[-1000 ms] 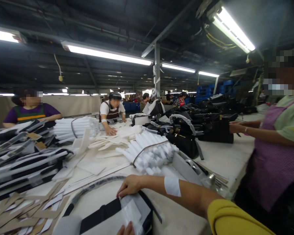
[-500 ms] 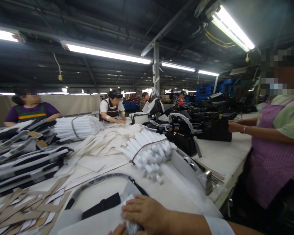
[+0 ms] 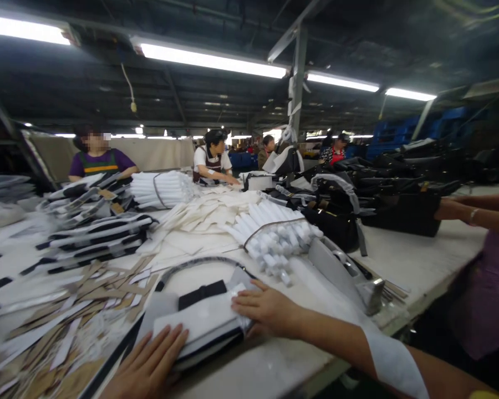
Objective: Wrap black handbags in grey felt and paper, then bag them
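A black handbag (image 3: 210, 344) lies on its side on the table in front of me. A white foam-like sheet (image 3: 197, 316) covers most of its upper face, and a black strip (image 3: 202, 294) shows beside the sheet. Its curved handle (image 3: 199, 260), wrapped in clear film, arches away from me. My left hand (image 3: 152, 360) lies flat on the near left part of the sheet, fingers stretched. At the bag's right end, my right hand (image 3: 270, 310) rests with extended fingers on the sheet's edge; its thumb side is partly hidden.
Paper strips (image 3: 75, 310) litter the left side. Beyond the bag lies a banded bundle of white rolls (image 3: 274, 238), beside a grey tape dispenser (image 3: 345, 271). Black bags (image 3: 399, 194) are piled at right, near a co-worker's hand (image 3: 451, 209). Wrapped handles (image 3: 100, 238) are stacked at left.
The view has swung left and downward. My left hand, barely visible at the bottom edge before, now lies on the sheet. My right hand stays at the bag's right end.
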A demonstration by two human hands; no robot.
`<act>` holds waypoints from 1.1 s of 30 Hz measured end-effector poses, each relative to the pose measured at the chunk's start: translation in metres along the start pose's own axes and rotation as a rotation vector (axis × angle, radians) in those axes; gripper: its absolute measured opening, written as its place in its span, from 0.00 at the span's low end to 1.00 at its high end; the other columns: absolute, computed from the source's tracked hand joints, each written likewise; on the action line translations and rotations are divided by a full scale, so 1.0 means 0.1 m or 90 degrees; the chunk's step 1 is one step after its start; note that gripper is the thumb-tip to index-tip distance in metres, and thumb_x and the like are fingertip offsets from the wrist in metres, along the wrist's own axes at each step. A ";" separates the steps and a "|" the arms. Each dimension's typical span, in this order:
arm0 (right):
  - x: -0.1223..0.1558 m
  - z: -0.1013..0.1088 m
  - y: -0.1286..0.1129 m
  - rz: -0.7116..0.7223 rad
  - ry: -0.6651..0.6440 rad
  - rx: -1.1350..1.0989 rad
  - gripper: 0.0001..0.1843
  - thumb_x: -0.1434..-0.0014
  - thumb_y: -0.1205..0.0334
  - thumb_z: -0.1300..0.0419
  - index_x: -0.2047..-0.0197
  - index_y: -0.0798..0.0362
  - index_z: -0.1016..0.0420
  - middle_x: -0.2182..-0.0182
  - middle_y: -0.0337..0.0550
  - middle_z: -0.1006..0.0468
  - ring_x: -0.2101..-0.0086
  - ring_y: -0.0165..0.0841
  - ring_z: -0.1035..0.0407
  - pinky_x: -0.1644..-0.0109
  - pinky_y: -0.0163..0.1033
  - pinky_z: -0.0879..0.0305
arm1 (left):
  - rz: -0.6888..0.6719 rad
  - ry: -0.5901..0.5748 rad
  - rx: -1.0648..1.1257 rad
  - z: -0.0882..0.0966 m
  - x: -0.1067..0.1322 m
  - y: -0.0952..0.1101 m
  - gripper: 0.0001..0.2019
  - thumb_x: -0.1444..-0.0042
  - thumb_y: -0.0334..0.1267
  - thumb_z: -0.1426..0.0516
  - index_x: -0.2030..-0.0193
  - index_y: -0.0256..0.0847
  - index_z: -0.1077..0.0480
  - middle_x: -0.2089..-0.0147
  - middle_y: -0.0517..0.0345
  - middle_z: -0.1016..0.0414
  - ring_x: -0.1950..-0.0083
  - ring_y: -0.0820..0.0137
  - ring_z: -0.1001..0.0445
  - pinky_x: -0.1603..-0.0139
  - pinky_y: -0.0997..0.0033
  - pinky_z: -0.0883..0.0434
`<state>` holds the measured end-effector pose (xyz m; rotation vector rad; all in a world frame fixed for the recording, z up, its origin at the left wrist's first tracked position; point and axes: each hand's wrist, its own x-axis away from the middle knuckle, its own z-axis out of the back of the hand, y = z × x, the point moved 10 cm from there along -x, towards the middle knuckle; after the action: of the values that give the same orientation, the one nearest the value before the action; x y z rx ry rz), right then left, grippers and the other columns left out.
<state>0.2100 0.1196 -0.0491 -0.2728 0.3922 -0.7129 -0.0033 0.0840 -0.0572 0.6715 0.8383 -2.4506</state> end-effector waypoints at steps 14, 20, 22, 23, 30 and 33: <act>0.27 -0.98 -0.33 -0.474 0.041 -0.734 0.24 0.45 0.47 0.33 0.50 0.51 0.23 0.57 0.48 0.20 0.56 0.41 0.25 0.48 0.49 0.29 | 0.238 -0.171 0.155 -0.06 -0.06 -0.08 0.20 0.34 0.32 0.45 0.36 0.41 0.34 0.39 0.51 0.26 0.39 0.61 0.27 0.39 0.55 0.29; 0.09 -1.03 -0.46 -0.503 0.215 -1.091 0.19 0.57 0.59 0.27 0.62 0.50 0.26 0.56 0.42 0.25 0.44 0.39 0.34 0.36 0.45 0.41 | 0.222 -0.158 0.167 -0.03 -0.12 -0.17 0.20 0.36 0.33 0.44 0.38 0.43 0.32 0.42 0.53 0.24 0.43 0.62 0.23 0.42 0.60 0.27; 0.07 -1.07 -0.45 -0.508 0.293 -1.158 0.18 0.60 0.65 0.28 0.65 0.50 0.28 0.58 0.40 0.25 0.44 0.38 0.33 0.35 0.45 0.42 | 0.227 -0.150 0.159 -0.01 -0.13 -0.23 0.19 0.36 0.37 0.45 0.39 0.44 0.31 0.44 0.53 0.22 0.46 0.62 0.21 0.47 0.62 0.24; 0.06 -1.11 -0.43 -0.511 0.331 -1.184 0.19 0.61 0.67 0.29 0.66 0.50 0.29 0.59 0.39 0.24 0.45 0.37 0.33 0.35 0.45 0.42 | 0.234 -0.148 0.155 0.00 -0.13 -0.27 0.18 0.36 0.39 0.45 0.39 0.45 0.31 0.45 0.54 0.21 0.48 0.62 0.20 0.49 0.63 0.23; -0.15 -1.24 -0.41 -0.485 0.330 -1.297 0.18 0.60 0.71 0.32 0.63 0.51 0.26 0.58 0.40 0.20 0.52 0.35 0.27 0.40 0.44 0.37 | 0.280 -0.150 0.127 0.15 -0.09 -0.43 0.20 0.36 0.50 0.45 0.38 0.52 0.31 0.51 0.59 0.18 0.58 0.63 0.17 0.60 0.71 0.22; -0.23 -1.15 -0.46 -0.453 0.251 -1.242 0.21 0.61 0.72 0.33 0.59 0.52 0.22 0.57 0.40 0.20 0.52 0.35 0.28 0.41 0.43 0.37 | 0.250 -0.110 0.101 0.20 -0.08 -0.29 0.20 0.33 0.47 0.48 0.37 0.50 0.33 0.47 0.58 0.20 0.56 0.64 0.17 0.58 0.72 0.22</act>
<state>0.1173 0.0888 -0.1288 -2.2129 1.3359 -0.8491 -0.0195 0.0941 -0.0265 0.6034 0.4028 -2.1894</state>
